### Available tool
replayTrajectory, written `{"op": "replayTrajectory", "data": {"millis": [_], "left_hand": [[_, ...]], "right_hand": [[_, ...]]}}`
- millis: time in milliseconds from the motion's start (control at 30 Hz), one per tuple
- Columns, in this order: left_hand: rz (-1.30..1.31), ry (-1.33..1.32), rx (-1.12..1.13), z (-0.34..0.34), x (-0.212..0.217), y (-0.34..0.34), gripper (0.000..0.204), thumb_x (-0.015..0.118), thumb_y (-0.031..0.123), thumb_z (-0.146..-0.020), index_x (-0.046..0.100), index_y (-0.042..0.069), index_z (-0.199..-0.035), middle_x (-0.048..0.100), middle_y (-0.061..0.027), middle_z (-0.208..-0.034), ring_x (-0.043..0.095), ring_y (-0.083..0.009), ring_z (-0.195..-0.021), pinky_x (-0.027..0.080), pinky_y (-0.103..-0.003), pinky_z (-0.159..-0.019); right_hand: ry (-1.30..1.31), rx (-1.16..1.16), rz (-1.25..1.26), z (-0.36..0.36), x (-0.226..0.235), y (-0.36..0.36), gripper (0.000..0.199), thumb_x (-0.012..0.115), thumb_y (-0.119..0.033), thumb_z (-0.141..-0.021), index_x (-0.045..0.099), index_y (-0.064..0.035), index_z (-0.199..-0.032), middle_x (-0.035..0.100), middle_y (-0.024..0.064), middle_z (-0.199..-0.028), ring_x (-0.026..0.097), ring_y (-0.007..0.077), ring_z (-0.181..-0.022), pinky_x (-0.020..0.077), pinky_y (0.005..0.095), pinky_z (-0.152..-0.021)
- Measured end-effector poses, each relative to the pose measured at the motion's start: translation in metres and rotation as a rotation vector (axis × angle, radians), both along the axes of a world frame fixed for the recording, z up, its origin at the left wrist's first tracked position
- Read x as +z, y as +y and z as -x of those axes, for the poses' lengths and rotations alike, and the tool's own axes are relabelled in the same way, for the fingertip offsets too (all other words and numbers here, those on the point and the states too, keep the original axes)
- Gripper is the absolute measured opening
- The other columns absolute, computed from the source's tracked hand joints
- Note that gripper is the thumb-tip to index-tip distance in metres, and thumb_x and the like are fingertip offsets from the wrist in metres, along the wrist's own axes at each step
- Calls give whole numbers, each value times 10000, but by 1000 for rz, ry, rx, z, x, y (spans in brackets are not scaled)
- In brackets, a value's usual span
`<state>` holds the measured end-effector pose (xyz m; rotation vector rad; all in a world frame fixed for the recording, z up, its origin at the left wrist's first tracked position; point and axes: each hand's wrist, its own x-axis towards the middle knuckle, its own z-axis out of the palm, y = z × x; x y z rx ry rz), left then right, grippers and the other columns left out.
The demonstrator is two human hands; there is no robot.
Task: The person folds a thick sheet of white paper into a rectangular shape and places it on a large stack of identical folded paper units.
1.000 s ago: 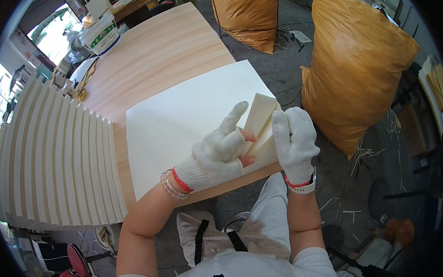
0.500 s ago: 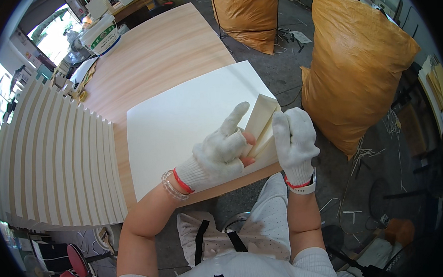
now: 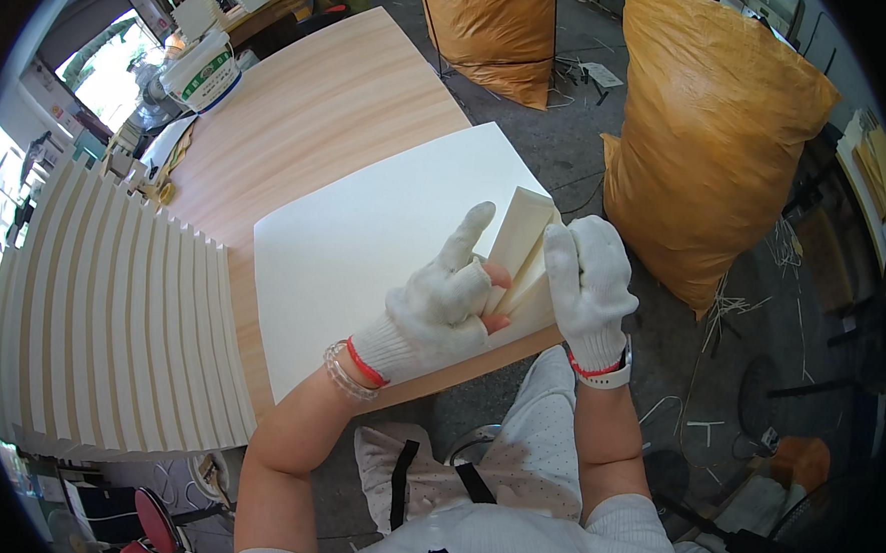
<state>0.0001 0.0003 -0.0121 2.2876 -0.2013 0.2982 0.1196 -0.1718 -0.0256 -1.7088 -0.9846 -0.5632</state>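
now both gloved hands, left hand (image 3: 441, 306) right hand (image 3: 588, 284), gripping folded cream card (image 3: 520, 251).

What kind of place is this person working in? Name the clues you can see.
Probably a small workshop or packing floor: bulging orange sacks, a long row of folded cream card pieces on a wooden worktable, and scraps on the concrete floor.

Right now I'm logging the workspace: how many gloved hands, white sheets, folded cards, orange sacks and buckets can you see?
Gloved hands: 2, left hand and right hand
White sheet: 1
Folded card: 1
Orange sacks: 2, near sack and far sack
Bucket: 1
Total: 7
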Motion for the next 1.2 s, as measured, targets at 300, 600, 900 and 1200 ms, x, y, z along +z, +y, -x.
{"op": "replayTrajectory", "data": {"millis": [300, 600, 900, 1200], "left_hand": [[-127, -78, -128, -5, -3, 8, 340, 681, -96, -804, 679, 3, -1129, 260, -309, -1650, 687, -317, -1132, 547, -376, -947], [-16, -102, -56, -3, 4, -4, 316, 722, -93, -788, 678, 1, -1086, 303, -312, -1628, 694, -317, -1090, 561, -371, -903], [-17, -92, -14, 0, 2, -3, 334, 844, -27, -757, 650, 15, -1026, 289, -314, -1629, 690, -315, -1060, 568, -374, -892], [-176, -162, -94, -4, 4, 1, 433, 763, -76, -780, 691, 30, -1193, 299, -298, -1635, 685, -325, -1088, 571, -377, -892]], "right_hand": [[-28, 5, 19, 0, 0, -1, 213, 649, -106, -971, 552, -30, -797, 485, 104, -723, 493, 300, -687, 394, 441, -661], [-24, -6, -19, -2, -3, 0, 238, 670, -122, -968, 540, -28, -792, 486, 112, -729, 491, 307, -697, 397, 444, -658], [-26, 3, -16, 0, -1, 1, 169, 641, -75, -971, 570, -25, -827, 478, 92, -733, 486, 292, -692, 399, 437, -656], [33, 33, 15, 3, 4, -4, 191, 663, -109, -964, 561, -32, -822, 488, 102, -753, 494, 306, -724, 398, 440, -669]]}}
